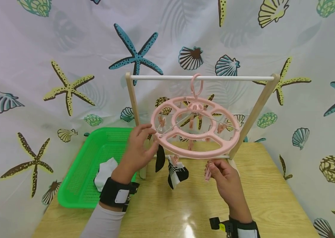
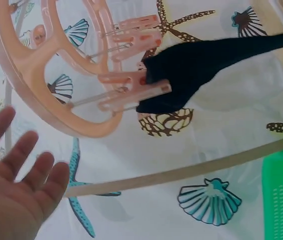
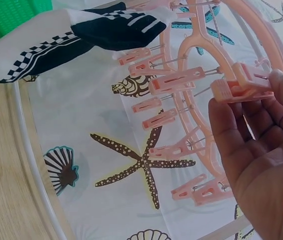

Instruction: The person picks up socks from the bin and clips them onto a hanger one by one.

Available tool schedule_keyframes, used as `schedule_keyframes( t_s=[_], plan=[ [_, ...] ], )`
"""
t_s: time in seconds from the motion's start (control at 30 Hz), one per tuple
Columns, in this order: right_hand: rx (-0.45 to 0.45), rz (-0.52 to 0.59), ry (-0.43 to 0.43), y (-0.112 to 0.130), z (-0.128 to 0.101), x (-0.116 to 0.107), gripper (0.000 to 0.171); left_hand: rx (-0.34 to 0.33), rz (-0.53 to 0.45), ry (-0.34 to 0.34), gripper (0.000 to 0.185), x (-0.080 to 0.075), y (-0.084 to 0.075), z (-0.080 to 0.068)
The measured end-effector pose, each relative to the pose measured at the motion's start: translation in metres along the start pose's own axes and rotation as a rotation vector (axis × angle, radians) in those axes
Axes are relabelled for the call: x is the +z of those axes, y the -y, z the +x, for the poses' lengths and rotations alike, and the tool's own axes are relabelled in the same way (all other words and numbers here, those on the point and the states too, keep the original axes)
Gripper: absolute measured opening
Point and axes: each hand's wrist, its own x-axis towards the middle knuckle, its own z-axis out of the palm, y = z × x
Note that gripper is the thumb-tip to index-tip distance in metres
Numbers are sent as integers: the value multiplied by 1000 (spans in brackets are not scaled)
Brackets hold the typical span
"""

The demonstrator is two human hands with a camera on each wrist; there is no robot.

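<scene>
My right hand [image 1: 228, 180] pinches a pink clip [image 3: 241, 89] hanging under the near rim of the round pink hanger [image 1: 195, 127]; my left hand [image 1: 137, 152] has fingers spread, fingertips touching the hanger's left rim; just beyond, a black sock [image 1: 160, 158] and a checkered sock [image 1: 177, 172] hang clipped between the hands; hanger hooks on the white rail [image 1: 201, 78] of the wooden rack; green basket [image 1: 81, 178] at left on the table [image 1: 274, 198] holds a white sock [image 1: 105, 172].

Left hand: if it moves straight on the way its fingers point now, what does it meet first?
Probably the pink round hanger. The left hand is open, its fingers pointing up at the rim; the gap is unclear.
</scene>
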Motion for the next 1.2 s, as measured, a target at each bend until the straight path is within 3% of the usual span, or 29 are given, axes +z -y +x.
schedule_keyframes(
  t_s=[0.1,0.17,0.33,0.43,0.53,0.7,0.9,1.07,1.2],
  plan=[
    [11,-5,-2,1,0,-1,16,-113,-21,-96,19,-4,9,-6],
    [11,-10,-5,1,-1,-2,16,-212,-14,-96,17,-7,16,-10],
    [14,-26,-2,2,-1,-4,16,-519,2,46,26,-15,37,-20],
    [29,-43,2,4,0,-5,17,-667,11,124,33,-18,56,-26],
    [50,-93,-5,6,2,-6,19,-733,30,163,36,-17,80,-31],
    [74,-142,-17,9,4,-10,21,-773,108,236,39,-15,121,-35],
    [84,-121,-12,11,4,-12,22,-832,216,354,36,-25,153,-42],
    [87,-110,-9,9,3,-10,22,-948,305,469,40,-35,175,-64],
    [75,-108,8,8,2,-7,21,-1068,325,618,55,-39,185,-86]
  ],
)
